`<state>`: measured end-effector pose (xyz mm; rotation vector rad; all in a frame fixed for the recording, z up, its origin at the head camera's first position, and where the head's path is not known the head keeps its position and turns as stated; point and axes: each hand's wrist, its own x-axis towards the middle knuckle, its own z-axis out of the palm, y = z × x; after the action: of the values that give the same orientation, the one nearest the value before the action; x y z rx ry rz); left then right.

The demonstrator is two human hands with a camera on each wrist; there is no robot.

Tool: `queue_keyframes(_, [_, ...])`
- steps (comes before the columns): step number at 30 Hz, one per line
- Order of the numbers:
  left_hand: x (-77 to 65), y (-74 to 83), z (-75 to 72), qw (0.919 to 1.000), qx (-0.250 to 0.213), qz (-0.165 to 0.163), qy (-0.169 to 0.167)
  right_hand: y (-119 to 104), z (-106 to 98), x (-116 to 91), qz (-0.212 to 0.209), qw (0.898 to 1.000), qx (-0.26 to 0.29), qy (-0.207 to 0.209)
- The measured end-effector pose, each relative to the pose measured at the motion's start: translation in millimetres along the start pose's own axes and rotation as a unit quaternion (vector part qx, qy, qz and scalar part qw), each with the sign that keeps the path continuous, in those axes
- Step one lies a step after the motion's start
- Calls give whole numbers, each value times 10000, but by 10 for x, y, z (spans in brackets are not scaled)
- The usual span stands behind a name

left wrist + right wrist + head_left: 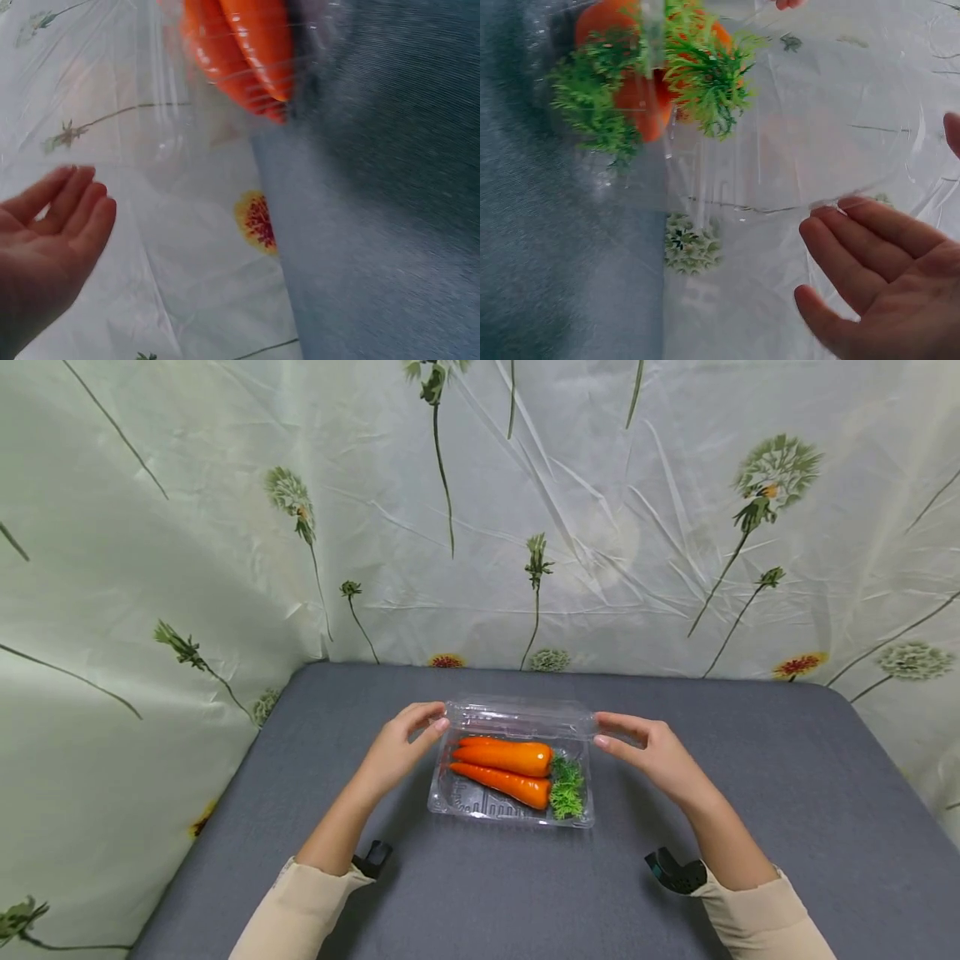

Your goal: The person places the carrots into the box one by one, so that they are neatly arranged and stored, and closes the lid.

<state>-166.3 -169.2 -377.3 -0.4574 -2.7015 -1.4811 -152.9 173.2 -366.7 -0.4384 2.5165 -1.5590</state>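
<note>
A clear plastic clamshell box (465,807) stands on the table with its lid (521,718) raised at the far side. Inside lie orange carrots (506,757) with green feathery tops (567,789) at the right. My left hand (397,747) is at the lid's left end, its fingertips at the plastic edge. At the opposite end is my right hand (660,760), whose fingertips meet the lid's edge in the right wrist view. Both hands have their fingers extended rather than curled round the lid.
The box sits on a dark grey table (517,893). Behind and left of it hangs a pale curtain (480,527) printed with flowers. Each wrist wears a small black device, such as the one at the right cuff (678,870).
</note>
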Motion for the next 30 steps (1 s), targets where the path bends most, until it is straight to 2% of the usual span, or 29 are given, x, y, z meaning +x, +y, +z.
queue_keyframes(6, [-142,-84,-17,9980,128,464,-413,128,33,-112,-307,9984,-403,-257])
queue_keyframes(12, [-272,-166,17,9934,572,759,-645,210,147,-234,-391,9957,-815,-182])
queue_keyframes(23, [-514,-257,152,9862,1162,784,-884,370,375,-406,-721,9877,-1380,139])
queue_keyframes(30, [-584,-308,213,9875,1070,784,-848,476,502,-465,-884,9849,-1439,384])
